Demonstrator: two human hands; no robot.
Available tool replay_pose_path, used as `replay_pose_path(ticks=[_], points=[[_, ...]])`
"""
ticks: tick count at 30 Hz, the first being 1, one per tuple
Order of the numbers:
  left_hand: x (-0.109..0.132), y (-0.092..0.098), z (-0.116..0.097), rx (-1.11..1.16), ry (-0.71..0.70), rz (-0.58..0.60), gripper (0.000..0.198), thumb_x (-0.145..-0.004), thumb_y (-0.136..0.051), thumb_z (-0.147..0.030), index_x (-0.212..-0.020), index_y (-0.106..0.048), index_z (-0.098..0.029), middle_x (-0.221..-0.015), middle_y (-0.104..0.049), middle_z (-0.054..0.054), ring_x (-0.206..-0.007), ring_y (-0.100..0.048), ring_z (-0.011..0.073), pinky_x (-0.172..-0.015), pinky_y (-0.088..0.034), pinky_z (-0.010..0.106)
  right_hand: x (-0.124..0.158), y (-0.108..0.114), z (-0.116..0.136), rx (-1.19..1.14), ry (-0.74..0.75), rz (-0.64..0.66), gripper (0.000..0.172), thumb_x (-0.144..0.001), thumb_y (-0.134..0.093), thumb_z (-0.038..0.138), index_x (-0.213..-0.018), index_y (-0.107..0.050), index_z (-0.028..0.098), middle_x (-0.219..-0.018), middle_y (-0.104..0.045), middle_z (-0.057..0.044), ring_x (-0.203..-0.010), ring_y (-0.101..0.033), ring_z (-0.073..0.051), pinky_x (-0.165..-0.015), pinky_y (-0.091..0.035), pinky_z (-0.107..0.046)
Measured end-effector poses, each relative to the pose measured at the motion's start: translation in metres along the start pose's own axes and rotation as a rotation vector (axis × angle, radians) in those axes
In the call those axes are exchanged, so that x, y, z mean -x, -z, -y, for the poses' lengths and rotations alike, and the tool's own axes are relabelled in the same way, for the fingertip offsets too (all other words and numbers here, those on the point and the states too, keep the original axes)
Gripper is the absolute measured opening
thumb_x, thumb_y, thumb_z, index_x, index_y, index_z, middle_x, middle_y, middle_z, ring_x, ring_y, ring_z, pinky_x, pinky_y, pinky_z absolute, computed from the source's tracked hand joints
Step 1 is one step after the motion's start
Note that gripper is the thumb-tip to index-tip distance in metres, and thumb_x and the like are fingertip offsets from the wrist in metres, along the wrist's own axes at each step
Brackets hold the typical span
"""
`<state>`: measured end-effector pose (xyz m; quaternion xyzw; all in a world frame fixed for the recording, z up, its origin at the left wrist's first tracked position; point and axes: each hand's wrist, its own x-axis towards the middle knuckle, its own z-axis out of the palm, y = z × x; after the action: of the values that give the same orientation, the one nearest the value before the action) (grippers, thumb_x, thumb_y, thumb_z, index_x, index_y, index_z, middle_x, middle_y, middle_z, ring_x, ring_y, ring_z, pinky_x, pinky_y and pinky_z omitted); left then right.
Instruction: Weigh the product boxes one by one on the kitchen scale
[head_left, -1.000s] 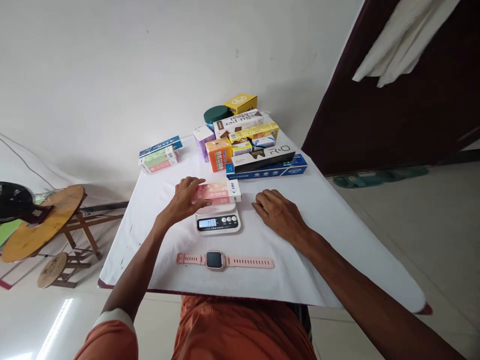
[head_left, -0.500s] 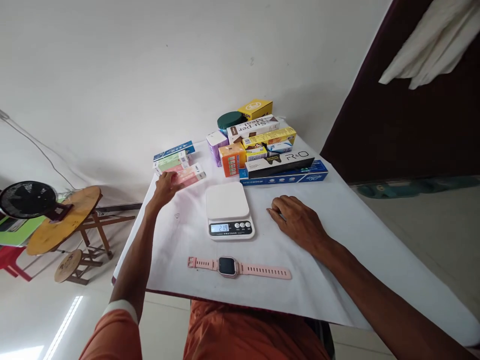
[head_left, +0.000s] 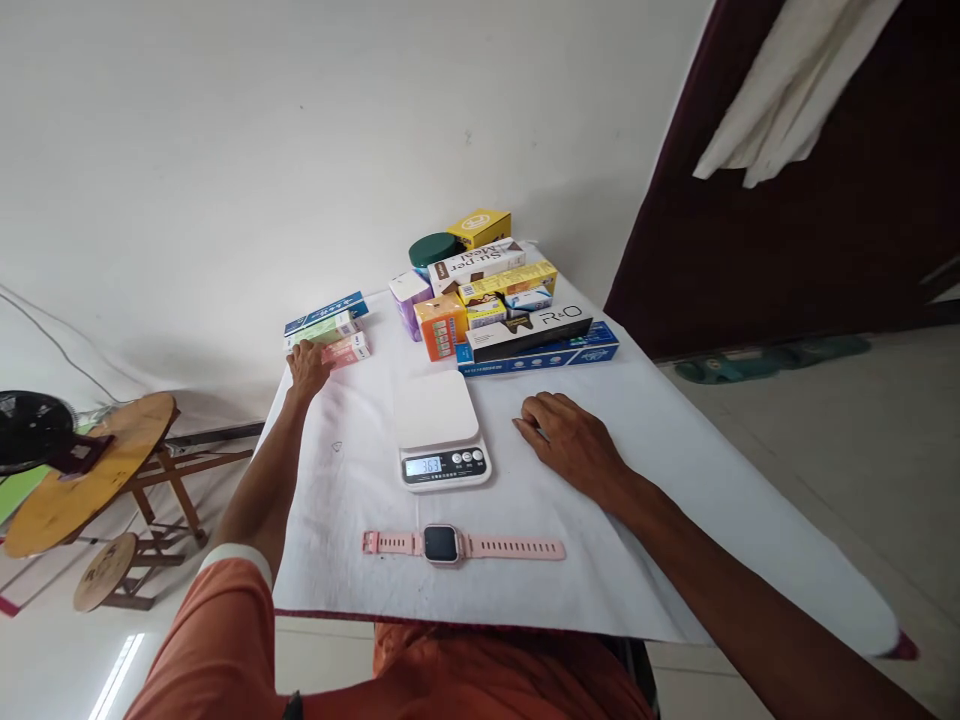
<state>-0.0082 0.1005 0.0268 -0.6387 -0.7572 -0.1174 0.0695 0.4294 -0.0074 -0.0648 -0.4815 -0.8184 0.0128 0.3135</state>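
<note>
At the left of the table, my left hand (head_left: 307,370) has its fingers closed over the left end of a pink box (head_left: 349,349). That box lies beside a green box (head_left: 330,328), and a blue box (head_left: 341,308) is behind them. My right hand (head_left: 570,440) rests on the white cloth, right of the scale, with its fingers curled in and nothing visible in them. Between my hands stands a white digital scale (head_left: 439,410), its plate bare and its lit display seeming to read 363. In front of it a pink-strapped smartwatch (head_left: 441,544) lies stretched out flat.
Behind the scale is a cluster of packages: an orange pack (head_left: 441,328), a purple pack (head_left: 411,300), a black-and-white box (head_left: 529,335) on a long blue box (head_left: 592,348), and a green-lidded jar (head_left: 433,248). A wall backs the table; a fan (head_left: 34,430) stands at left.
My left hand and the pink box have shifted, and the box now lies closer in line with the green one. The display went from about 219 to 363. The view has turned slightly right.
</note>
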Motion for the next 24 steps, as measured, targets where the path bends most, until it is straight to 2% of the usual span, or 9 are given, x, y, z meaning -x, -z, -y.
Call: replay_pose_path(ticks=[3,5,7,10,12,14,18,21,24], points=[[0.003,0.007,-0.034,0.042,-0.079,-0.048,0.046,-0.089,-0.074,-0.030,-0.132,-0.060,-0.020,-0.141,-0.054,0.023,-0.133,-0.047,0.0435,-0.106,-0.037,0.055,-0.001,0.001,0.002,0.024,-0.024,0.021,0.019,-0.101,-0.052,0.021,-0.082,-0.053,0.024,-0.086,-0.066,-0.006,-0.083,-0.057,-0.022,-0.072,-0.041,-0.033],[0.010,0.014,-0.071,0.120,-0.240,-0.102,0.046,-0.094,-0.069,-0.033,-0.136,-0.058,-0.020,-0.139,-0.056,0.020,-0.131,-0.050,0.0389,-0.105,-0.040,0.051,-0.001,0.001,0.003,0.038,-0.033,0.029,0.019,-0.101,-0.052,0.021,-0.083,-0.055,0.023,-0.088,-0.067,-0.007,-0.085,-0.058,-0.022,-0.072,-0.040,-0.033],[0.018,0.022,-0.115,0.190,-0.467,-0.124,0.043,-0.099,-0.063,-0.040,-0.137,-0.057,-0.020,-0.135,-0.058,0.017,-0.128,-0.053,0.0347,-0.106,-0.041,0.049,-0.002,0.002,0.004,0.047,-0.045,0.037,0.018,-0.101,-0.053,0.021,-0.084,-0.056,0.023,-0.089,-0.067,-0.007,-0.086,-0.058,-0.023,-0.072,-0.040,-0.033],[0.033,0.027,-0.182,0.211,-0.706,-0.064,0.043,-0.103,-0.055,-0.049,-0.136,-0.057,-0.022,-0.134,-0.059,0.015,-0.125,-0.054,0.0323,-0.103,-0.044,0.048,-0.003,0.004,0.005,0.059,-0.052,0.046,0.017,-0.101,-0.054,0.021,-0.085,-0.058,0.023,-0.089,-0.068,-0.007,-0.087,-0.058,-0.023,-0.073,-0.041,-0.033],[0.040,0.025,-0.219,0.168,-0.764,0.019,0.044,-0.103,-0.054,-0.052,-0.133,-0.058,-0.021,-0.131,-0.060,0.016,-0.122,-0.056,0.0333,-0.101,-0.044,0.049,-0.004,0.005,0.006,0.074,-0.049,0.048,0.017,-0.102,-0.054,0.021,-0.086,-0.059,0.022,-0.091,-0.069,-0.007,-0.089,-0.059,-0.023,-0.074,-0.042,-0.033],[0.044,0.019,-0.247,0.110,-0.772,0.092,0.045,-0.102,-0.056,-0.054,-0.130,-0.059,-0.019,-0.128,-0.061,0.017,-0.121,-0.056,0.0351,-0.102,-0.043,0.051,-0.005,0.006,0.007,0.091,-0.049,0.054,0.015,-0.102,-0.055,0.020,-0.088,-0.061,0.022,-0.092,-0.069,-0.007,-0.090,-0.060,-0.023,-0.076,-0.043,-0.033],[0.045,0.003,-0.274,0.077,-0.744,0.115,0.041,-0.101,-0.057,-0.052,-0.125,-0.057,-0.019,-0.125,-0.060,0.018,-0.121,-0.055,0.0378,-0.101,-0.043,0.054,-0.007,0.009,0.008,0.103,-0.053,0.086,0.014,-0.102,-0.055,0.019,-0.090,-0.063,0.021,-0.094,-0.070,-0.008,-0.092,-0.062,-0.023,-0.079,-0.045,-0.033],[0.043,-0.005,-0.280,0.110,-0.739,0.115,0.035,-0.100,-0.059,-0.044,-0.125,-0.055,-0.019,-0.126,-0.059,0.018,-0.120,-0.054,0.0368,-0.101,-0.044,0.054,-0.007,0.011,0.009,0.093,-0.057,0.107,0.014,-0.102,-0.055,0.019,-0.092,-0.064,0.021,-0.097,-0.071,-0.008,-0.094,-0.063,-0.023,-0.079,-0.046,-0.033],[0.040,-0.002,-0.277,0.182,-0.748,0.145,0.034,-0.098,-0.063,-0.037,-0.126,-0.054,-0.020,-0.128,-0.058,0.016,-0.120,-0.054,0.0341,-0.101,-0.046,0.050,-0.008,0.013,0.010,0.096,-0.066,0.116,0.014,-0.103,-0.055,0.019,-0.094,-0.065,0.020,-0.098,-0.072,-0.009,-0.095,-0.063,-0.023,-0.078,-0.046,-0.033]])
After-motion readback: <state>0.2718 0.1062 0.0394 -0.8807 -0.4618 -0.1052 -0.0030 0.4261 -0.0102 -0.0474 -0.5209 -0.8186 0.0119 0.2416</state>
